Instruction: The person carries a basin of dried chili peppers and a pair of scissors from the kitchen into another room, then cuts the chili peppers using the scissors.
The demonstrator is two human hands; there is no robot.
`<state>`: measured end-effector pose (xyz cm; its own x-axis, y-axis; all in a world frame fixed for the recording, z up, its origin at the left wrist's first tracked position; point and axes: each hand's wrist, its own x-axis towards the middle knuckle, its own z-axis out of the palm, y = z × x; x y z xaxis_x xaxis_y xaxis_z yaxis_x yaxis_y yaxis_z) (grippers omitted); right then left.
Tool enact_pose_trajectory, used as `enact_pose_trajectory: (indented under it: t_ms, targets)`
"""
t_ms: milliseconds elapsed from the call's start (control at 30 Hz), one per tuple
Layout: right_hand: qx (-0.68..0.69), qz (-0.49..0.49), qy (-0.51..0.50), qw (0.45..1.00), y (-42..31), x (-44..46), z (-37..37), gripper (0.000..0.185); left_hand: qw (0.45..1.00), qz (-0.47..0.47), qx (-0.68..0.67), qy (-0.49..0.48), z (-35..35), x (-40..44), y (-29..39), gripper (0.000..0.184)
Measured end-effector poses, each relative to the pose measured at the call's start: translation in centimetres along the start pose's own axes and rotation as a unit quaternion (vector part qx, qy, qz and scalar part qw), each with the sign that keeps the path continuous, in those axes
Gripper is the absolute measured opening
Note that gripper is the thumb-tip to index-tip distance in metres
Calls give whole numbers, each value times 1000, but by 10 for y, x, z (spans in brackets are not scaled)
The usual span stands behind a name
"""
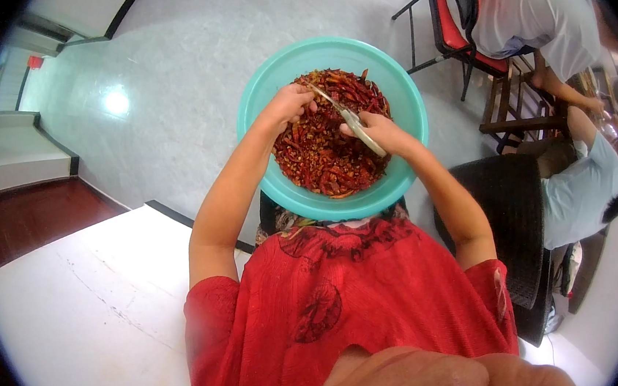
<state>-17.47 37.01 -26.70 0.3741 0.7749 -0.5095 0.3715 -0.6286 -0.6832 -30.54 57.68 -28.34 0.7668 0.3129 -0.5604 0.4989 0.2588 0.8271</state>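
A round turquoise basin rests at my lap, holding a heap of dried red chilies, some whole and some in small pieces. Over its right half my right hand is closed round the handles of a pair of scissors, whose blades point up and left. My left hand is at the basin's upper left, closed beside the scissor tips; what it pinches is too small to make out.
A white surface lies at the lower left. Two people sit at the right, near a red and black chair, a wooden frame and a dark woven chair.
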Motion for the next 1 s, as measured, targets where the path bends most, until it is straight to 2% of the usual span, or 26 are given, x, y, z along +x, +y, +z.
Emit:
enact_pose_trajectory:
  t_ms: [67, 133, 200, 367, 467, 533, 733, 900, 967, 1000]
  targets:
    - [-15, 8, -14, 1000, -5, -3, -1, 87, 1000, 2, -19, -6, 1, -1, 1, 13]
    - [-9, 6, -19, 1000, -6, -3, -2, 86, 1000, -4, -2, -2, 1, -1, 0, 22]
    - [-3, 4, -24, 1000, -5, -3, -2, 86, 1000, -2, 6, -6, 3, -3, 2, 21]
    - [26, -9, -9, 1000, 6, 4, 6, 67, 999, 0, 30, -12, 0, 5, -4, 17]
    - [27, -21, 7, 999, 5, 3, 9, 59, 992, 43, 109, 41, -1, 12, -12, 18]
    - [23, -13, 0, 1000, 0, 0, 6, 59, 991, 33, 111, 68, 1, 11, -10, 24]
    - [14, 14, -25, 999, -11, -6, 1, 62, 985, 29, 157, 62, -1, 15, -13, 28]
    - [-16, 36, -53, 998, -1, 1, 4, 65, 974, 53, 212, 62, -3, 22, -21, 26]
    - [-6, -36, 7, 999, 1, -1, 7, 68, 973, 50, 216, 58, -1, 19, -19, 25]
    - [-6, -36, 7, 999, 2, -1, 7, 68, 981, 47, 188, 27, 2, 15, -16, 22]
